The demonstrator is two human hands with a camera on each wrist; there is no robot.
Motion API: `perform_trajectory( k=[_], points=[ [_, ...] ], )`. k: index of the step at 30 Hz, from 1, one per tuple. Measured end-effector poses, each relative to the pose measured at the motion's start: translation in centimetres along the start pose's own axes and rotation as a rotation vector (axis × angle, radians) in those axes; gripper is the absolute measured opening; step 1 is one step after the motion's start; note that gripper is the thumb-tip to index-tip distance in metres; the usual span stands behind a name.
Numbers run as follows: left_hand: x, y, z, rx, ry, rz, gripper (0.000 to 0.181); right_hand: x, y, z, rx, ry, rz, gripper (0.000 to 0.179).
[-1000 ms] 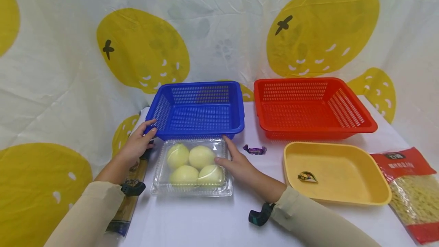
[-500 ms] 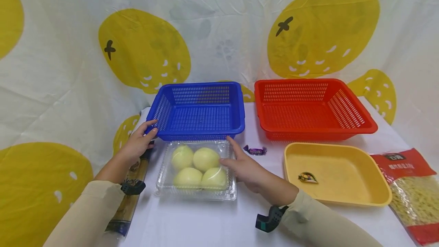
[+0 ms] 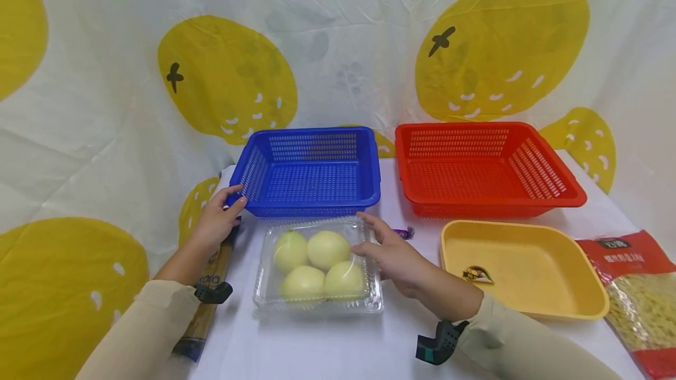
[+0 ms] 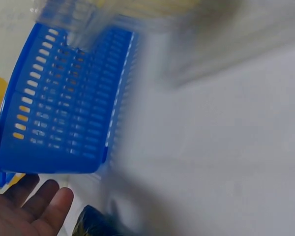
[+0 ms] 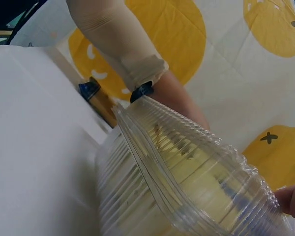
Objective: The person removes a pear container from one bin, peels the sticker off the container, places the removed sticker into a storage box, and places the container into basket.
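My left hand (image 3: 213,224) holds the front left corner of the blue slotted basket (image 3: 317,206). In the left wrist view its fingers (image 4: 51,209) lie below the basket's rim. A clear plastic clamshell box (image 3: 338,308) with several pale yellow-green round fruits (image 3: 327,249) in it is in front of the basket. My right hand (image 3: 393,260) grips the box's right side, thumb on the lid. The right wrist view shows the ribbed box wall (image 5: 182,162) close up, over a shadow on the white cloth. A purple-wrapped candy (image 3: 405,233) is partly hidden behind the right hand.
A red slotted basket (image 3: 496,201) stands at the back right. Before it lies a yellow tray (image 3: 549,274) holding a small wrapped item (image 3: 477,274). A red bag of dry pasta-like pieces (image 3: 641,304) is at the right edge. A long brown packet (image 3: 211,286) lies under the left forearm.
The right hand has moved the clamshell box to the right and toward me, away from the blue basket's front. The right hand now covers part of the candy. The left hand stays at the basket corner.
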State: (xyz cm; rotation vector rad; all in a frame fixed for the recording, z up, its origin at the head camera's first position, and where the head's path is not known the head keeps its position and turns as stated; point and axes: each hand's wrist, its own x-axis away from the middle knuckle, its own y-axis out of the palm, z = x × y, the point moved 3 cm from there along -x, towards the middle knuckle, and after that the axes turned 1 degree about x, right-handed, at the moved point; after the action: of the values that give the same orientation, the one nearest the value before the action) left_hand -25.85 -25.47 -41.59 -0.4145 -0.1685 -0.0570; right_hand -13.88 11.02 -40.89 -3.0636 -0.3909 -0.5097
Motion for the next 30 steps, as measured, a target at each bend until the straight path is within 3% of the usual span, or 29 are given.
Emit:
perform_trajectory(
  k=[12, 17, 30],
  points=[
    [0.4, 1.0, -0.4, 0.078, 0.013, 0.103, 0.06, 1.7, -2.7, -3.0, 0.079, -0.012, -0.025, 0.076],
    [0.4, 1.3, -0.6, 0.133, -0.029, 0.132, 0.061, 2.0, -4.0, -5.0, 0.113, -0.038, -0.041, 0.078],
    [0.3, 2.6, -0.5, 0.272, -0.047, 0.309, 0.054, -0.2, -5.5, -9.4, 0.082, -0.058, -0.074, 0.076]
  ],
)
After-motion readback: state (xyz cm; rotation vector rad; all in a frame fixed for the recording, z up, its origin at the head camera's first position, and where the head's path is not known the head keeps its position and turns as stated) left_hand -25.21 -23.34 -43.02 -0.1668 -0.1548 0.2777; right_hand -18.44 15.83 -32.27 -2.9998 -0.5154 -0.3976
